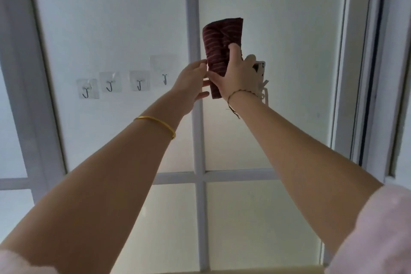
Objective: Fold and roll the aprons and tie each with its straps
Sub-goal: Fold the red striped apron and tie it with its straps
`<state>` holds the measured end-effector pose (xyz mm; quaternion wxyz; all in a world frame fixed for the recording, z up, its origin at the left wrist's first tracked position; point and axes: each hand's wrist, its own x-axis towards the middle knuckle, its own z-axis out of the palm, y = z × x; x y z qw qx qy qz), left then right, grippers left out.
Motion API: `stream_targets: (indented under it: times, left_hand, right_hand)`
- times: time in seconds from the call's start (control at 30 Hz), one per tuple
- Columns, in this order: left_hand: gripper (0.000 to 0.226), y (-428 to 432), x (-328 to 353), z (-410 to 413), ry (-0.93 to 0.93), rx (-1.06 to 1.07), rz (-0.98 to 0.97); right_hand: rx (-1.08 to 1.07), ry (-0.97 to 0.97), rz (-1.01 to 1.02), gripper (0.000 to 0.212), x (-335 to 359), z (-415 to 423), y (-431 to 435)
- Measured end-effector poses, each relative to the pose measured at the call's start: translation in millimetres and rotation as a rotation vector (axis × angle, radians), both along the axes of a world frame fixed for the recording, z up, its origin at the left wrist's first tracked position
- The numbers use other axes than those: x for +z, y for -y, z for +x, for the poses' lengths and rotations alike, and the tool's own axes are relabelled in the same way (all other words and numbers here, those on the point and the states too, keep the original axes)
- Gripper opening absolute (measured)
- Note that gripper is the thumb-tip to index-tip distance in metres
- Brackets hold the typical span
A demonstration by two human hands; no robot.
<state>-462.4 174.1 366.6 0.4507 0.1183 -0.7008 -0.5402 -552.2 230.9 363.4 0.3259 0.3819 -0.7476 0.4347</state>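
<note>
**Head view, looking upward.** A dark red striped apron [219,40], already folded and rolled into a compact upright bundle, is held high in front of a frosted glass panel [111,29] set in a white frame [191,6]. The right hand [235,73] grips the lower half of the roll, fingers and thumb curled round it. The left hand [191,80] meets the roll's lower left edge with fingers nearly straight, touching rather than clasping. Pale straps [264,91] hang just behind the right hand, beside the roll (whether they are wound and knotted round it cannot be told, since the hand covers that part). Judged progress: folding and rolling of this 1 apron appear complete, and tying is either finished or near its end. No other apron is in view, so how many remain is unknown. 4 adhesive hooks [139,84] sit in a row on the glass to the left. No brand, label or legible writing shows; dark marks on the pale piece behind the right hand are too small to read
</note>
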Motion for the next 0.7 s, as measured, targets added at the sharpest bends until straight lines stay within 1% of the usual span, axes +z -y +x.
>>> stream_targets:
  times: [0.1, 0.17, 0.33, 0.53, 0.7]
  left_hand:
    - [0.03, 6.7, -7.3, -9.4, 0.102, 0.027, 0.018]
    - [0.033, 13.1, -20.8, -14.0, 0.153, 0.026, 0.041]
    - [0.033, 24.5, -52.0, -15.3, 0.173, -0.001, 0.07]
    - [0.031, 28.2, -70.7, -11.1, 0.203, -0.012, 0.108]
    - [0.029, 25.6, -79.0, -4.4, 0.24, 0.016, 0.095]
  right_hand:
    - [0.026, 0.076, 0.082, 0.072, -9.2, -12.9, 23.9]
    - [0.036, 0.076, 0.115, 0.072, -27.1, -19.4, 31.2]
    - [0.034, 0.01, 0.09, 0.073, -63.7, -24.5, 28.6]
    - [0.094, 0.052, 0.078, 0.075, -88.4, -22.9, 25.9]
    - [0.083, 0.06, 0.163, 0.072, -96.9, -14.7, 12.5]
